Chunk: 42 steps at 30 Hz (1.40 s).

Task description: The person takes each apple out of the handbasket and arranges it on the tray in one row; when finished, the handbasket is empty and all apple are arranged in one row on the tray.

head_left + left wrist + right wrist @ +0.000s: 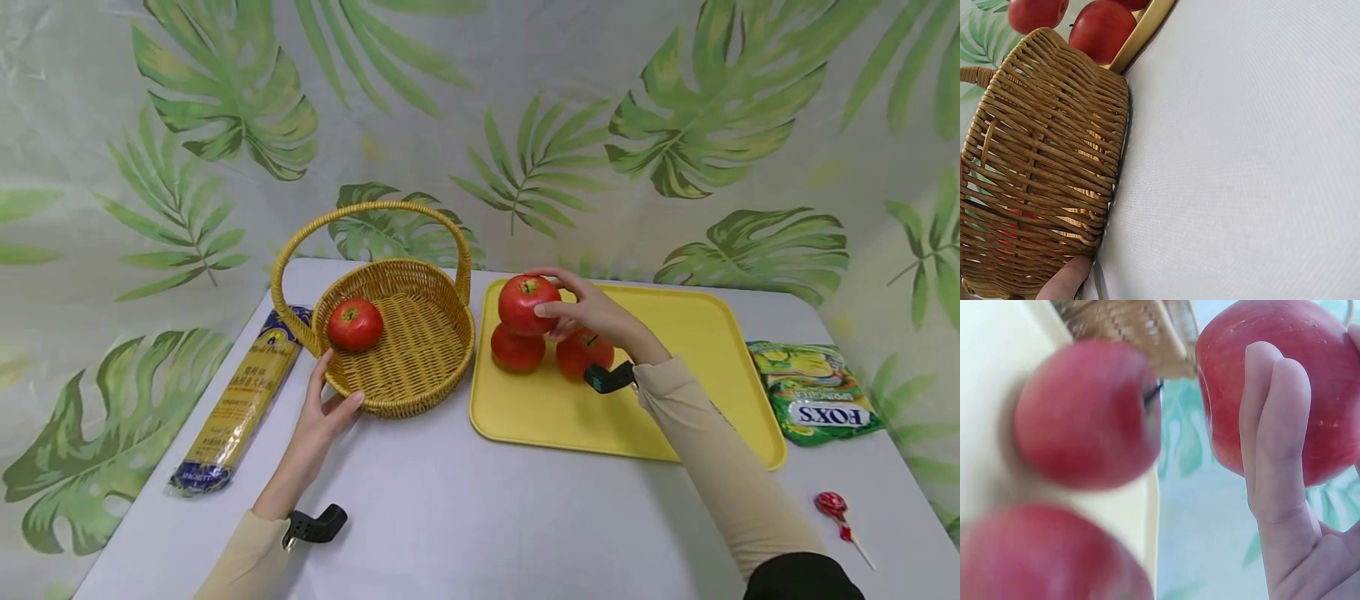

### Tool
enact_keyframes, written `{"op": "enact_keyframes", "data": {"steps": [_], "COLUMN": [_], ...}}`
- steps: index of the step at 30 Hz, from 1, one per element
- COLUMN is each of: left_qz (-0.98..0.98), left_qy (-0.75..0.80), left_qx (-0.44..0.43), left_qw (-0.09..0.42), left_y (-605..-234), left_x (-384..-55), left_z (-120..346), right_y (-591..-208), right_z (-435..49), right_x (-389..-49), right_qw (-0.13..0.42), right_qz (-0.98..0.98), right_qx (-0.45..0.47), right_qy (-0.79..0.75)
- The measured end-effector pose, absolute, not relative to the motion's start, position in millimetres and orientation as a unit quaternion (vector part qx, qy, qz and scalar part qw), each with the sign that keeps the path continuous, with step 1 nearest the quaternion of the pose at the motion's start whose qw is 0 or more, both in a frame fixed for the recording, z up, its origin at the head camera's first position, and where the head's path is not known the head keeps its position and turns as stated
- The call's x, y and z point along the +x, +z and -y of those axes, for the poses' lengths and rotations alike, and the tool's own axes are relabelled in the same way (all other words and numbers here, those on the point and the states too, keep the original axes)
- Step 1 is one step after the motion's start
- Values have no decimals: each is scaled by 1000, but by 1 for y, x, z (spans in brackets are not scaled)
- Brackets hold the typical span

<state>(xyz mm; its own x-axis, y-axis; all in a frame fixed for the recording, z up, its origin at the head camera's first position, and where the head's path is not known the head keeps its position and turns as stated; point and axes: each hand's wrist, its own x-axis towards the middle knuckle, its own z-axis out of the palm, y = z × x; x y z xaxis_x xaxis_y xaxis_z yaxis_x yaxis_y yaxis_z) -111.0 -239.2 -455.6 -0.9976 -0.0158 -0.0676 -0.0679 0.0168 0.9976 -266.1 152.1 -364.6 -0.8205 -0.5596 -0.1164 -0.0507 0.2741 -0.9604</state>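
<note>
My right hand point(588, 314) grips a red apple point(528, 305) above the yellow tray point(675, 333). In the right wrist view, fingers point(1282, 419) lie against the side of that apple point(1225, 425). Two more apples sit on the tray: one at its left side point(517, 350), partly hidden by the held apple, and one under my hand point(583, 357). On the left, a round wicker basket point(408, 404) with a tall handle has one apple point(356, 325) in it. My left hand point(326, 417) holds the basket's near left rim, its thumb point(1067, 281) on the outer wall.
A spaghetti packet point(243, 400) lies left of the basket, partly beneath its edge. Right of the tray is a green FOX'S bag point(813, 393). A red lollipop point(832, 504) lies near the table's right edge. Behind stands a leaf-patterned cloth point(525, 167).
</note>
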Motion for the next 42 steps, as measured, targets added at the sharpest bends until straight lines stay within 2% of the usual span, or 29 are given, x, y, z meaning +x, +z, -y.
{"op": "enact_keyframes", "data": {"steps": [22,33,42], "left_qz": [-706,-708,-706], "left_qy": [707,706,708], "left_qx": [-34,-30,-27], "left_qw": [25,22,21], "left_y": [-459,-460,-459], "left_x": [-109,-109,-111], "left_z": [241,242,240], "right_y": [-391,-418,-421], "right_z": [-283,-309,-323], "right_x": [-236,-220,-217], "right_qw": [154,176,177], "right_qz": [-774,-788,-791], "right_qx": [-119,-85,-97], "right_qy": [-602,-584,-577]}}
